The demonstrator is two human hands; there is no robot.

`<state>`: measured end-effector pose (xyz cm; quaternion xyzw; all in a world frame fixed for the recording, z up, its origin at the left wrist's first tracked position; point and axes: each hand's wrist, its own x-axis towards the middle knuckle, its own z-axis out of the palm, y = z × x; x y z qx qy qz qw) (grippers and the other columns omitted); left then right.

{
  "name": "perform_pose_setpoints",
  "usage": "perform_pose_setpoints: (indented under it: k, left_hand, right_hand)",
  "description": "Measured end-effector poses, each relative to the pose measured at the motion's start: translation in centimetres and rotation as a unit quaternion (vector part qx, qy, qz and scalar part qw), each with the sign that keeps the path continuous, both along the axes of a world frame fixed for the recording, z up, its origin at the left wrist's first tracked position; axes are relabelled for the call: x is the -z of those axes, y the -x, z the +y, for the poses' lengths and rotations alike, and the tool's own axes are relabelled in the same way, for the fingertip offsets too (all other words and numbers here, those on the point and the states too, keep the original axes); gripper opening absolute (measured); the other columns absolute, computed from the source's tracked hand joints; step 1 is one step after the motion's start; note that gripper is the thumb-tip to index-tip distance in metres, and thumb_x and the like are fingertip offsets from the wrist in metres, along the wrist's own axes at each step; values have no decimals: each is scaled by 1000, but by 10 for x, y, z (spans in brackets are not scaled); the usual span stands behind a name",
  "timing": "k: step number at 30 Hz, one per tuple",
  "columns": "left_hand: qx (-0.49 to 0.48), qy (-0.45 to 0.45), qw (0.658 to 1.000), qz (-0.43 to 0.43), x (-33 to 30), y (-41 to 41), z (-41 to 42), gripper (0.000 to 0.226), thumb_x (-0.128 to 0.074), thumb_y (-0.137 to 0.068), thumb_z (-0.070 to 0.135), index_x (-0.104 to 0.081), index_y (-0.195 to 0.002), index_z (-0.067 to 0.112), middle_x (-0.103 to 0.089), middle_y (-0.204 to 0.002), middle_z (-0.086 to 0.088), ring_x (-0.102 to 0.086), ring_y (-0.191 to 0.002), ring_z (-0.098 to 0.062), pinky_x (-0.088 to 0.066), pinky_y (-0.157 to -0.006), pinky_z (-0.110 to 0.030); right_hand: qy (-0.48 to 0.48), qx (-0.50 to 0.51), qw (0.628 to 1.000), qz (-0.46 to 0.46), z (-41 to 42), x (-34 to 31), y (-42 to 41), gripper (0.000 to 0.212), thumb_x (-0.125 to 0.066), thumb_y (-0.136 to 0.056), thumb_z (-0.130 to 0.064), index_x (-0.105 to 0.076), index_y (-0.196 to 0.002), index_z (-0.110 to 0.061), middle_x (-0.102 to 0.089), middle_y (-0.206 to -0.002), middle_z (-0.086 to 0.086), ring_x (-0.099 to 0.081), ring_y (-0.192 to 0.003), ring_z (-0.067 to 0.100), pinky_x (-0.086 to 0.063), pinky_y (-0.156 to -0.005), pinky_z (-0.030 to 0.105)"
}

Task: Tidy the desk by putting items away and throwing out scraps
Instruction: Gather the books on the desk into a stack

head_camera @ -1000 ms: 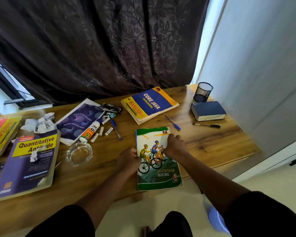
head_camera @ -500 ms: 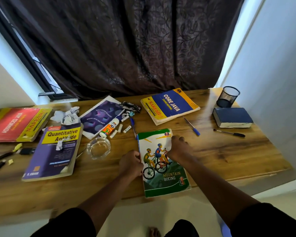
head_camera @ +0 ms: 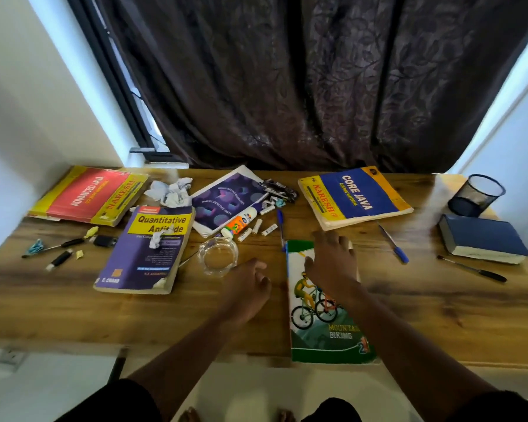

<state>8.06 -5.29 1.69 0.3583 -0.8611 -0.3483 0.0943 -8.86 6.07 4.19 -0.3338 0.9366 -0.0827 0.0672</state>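
Mountain Biking book lies pinned under the flat, spread right hand, likely for lifting; left hand hangs loosely curled, empty.

The person's left hand and right hand are bare, with no rings, watch or bands to be seen; both forearms are uncovered up to the elbow region; dark, black-looking sleeves begin at the upper arms near the bottom edge of the view, one on each side; dark clothing shows low in the middle; bare toes peek in at the bottom edge.
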Motion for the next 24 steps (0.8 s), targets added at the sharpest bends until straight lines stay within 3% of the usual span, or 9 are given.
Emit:
perform_pose_setpoints:
  k: [4,6,9,11,13,15,20,24]
  left_hand:
    - [-34,81,996,-20,-9,-40,-40,22,-65,-94,31,-66,-117,30,-64,-102,16,-59,-89,-2,-47,-72,-21]
    - [-65,100,993,-19,-11,-67,-66,13,-61,-95,38,-66,-106,34,-66,-96,16,-63,-86,-5,-48,-70,-26]
    - [-127,86,988,-12,-14,-103,-102,34,-42,-96,52,-66,-98,30,-68,-87,10,-66,-82,-14,-48,-68,-31]
    - [-177,82,981,9,-23,-123,-128,36,-42,-99,46,-70,-99,23,-71,-87,2,-68,-79,-22,-51,-67,-33]
    - [-208,68,975,22,-27,-136,-147,20,-54,-102,31,-72,-105,24,-73,-91,1,-69,-78,-22,-55,-65,-30]
    - [-221,73,973,8,-29,-147,-171,20,-59,-99,27,-72,-113,27,-74,-99,1,-70,-85,-21,-52,-67,-27]
    - [-158,87,983,-21,-29,-145,-213,16,-61,-94,24,-71,-107,26,-72,-103,0,-69,-94,-25,-48,-71,-31]
    - [-60,143,988,22,-35,-118,-238,31,-68,-92,21,-67,-121,31,-69,-120,6,-68,-105,-19,-54,-81,-34]
  right_hand:
    - [64,-80,994,-23,-53,1,-34,54,-63,-92,-33,-47,-143,-24,-46,-147,7,-40,-135,32,-48,-100,47]
    - [80,-114,990,-24,-81,-2,-52,52,-62,-92,-33,-49,-142,-26,-45,-150,6,-38,-139,31,-46,-105,48]
    - [111,-153,981,-29,-119,-6,-78,47,-62,-94,-33,-52,-140,-24,-48,-149,5,-42,-137,30,-40,-109,46]
    - [119,-185,975,-30,-148,-6,-96,45,-61,-96,-36,-54,-138,-24,-49,-147,2,-44,-136,25,-41,-108,41]
    - [114,-212,970,-25,-168,-2,-109,43,-60,-96,-38,-55,-136,-25,-49,-146,-1,-39,-138,22,-42,-109,39]
    - [108,-231,967,-24,-192,1,-124,40,-60,-96,-38,-56,-134,-24,-51,-142,-2,-38,-139,22,-45,-107,41]
    - [98,-237,966,-40,-231,7,-136,37,-59,-93,-38,-60,-126,-22,-59,-132,1,-49,-126,25,-49,-99,44]
    - [68,-205,976,-22,-249,2,-121,32,-56,-93,-31,-63,-121,-18,-63,-124,3,-56,-121,26,-47,-101,40]
